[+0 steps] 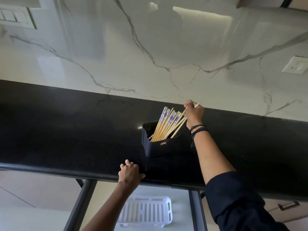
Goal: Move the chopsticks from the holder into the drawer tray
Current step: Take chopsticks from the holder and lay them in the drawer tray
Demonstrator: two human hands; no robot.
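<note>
chopsticks (pixel 164 126) tilted in holder (pixel 160 147), a few between right hand (pixel 194 114) fingers (pixel 188 104)

The one camera sits on the person's head and looks forward and down over the black counter (pixel 66 130), near it; the marble wall (pixel 116 55) fills the top, the open drawer (pixel 180 207) the bottom.

Chopsticks (pixel 167 125) in holder (pixel 160 145) on counter (pixel 66 130), tray (pixel 146 212) in drawer (pixel 183 214) below

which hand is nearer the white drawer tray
Left. The left hand rests on the counter edge just above the tray; the right hand grips chopsticks over the holder, farther back.
</note>
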